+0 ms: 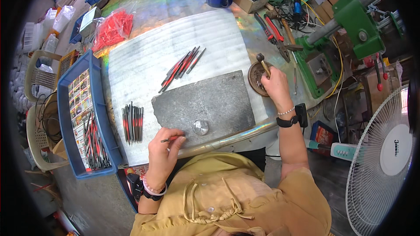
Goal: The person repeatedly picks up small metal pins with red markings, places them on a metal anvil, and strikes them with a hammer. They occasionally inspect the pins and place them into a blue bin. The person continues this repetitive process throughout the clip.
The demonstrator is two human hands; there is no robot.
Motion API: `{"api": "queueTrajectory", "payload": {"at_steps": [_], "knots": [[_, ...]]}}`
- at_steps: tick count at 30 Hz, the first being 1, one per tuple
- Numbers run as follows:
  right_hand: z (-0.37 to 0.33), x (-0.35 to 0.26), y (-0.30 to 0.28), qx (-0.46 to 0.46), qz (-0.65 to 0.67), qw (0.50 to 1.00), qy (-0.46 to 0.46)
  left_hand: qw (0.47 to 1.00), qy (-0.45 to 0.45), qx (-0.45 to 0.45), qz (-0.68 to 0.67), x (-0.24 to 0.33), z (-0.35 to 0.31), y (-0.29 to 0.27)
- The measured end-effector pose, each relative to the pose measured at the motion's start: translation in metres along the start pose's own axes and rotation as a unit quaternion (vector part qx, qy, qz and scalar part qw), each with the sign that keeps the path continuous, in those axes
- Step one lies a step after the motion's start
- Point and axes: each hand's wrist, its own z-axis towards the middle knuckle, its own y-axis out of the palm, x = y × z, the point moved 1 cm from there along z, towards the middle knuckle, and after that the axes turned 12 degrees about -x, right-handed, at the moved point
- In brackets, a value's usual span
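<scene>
- Pinching a slim red-and-black rod (165,140), the left hand (161,156) of a person in a mustard top holds it between thumb and fingertips, digits drawn together with only the rod's thickness between them.
- The rod lies nearly crosswise to the body, one dark end jutting out on the left of the fingers. It sits at the near left corner of a grey stone slab (214,94), near and left of a clear round disc (201,127); whether it touches the slab cannot be told.
- The right hand (278,86), fingers curled closed, grips the wooden handle of a small hammer (264,65), its dark head pointing away from the body. The hand is over the right side of a round brown bowl (250,78); whether the fingertips touch its contents cannot be told.
- Beyond the slab, a loose bundle of similar rods (180,69) lies slanted on a white sheet (148,52); a neater row of rods (132,123) lies left of the slab.
- At far left, a blue tray (105,109) holds more rods.
</scene>
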Motion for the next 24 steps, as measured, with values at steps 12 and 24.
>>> {"api": "queueTrajectory", "payload": {"at_steps": [12,24], "knots": [[-0.01,0.009,-0.008,-0.013,0.169,0.986,0.01,0.999,-0.017,-0.001,-0.046,-0.01,-0.006,0.0],[-0.099,-0.066,-0.029,-0.29,0.664,0.689,-0.008,0.925,-0.049,-0.059,-0.371,0.023,-0.009,0.005]]}}
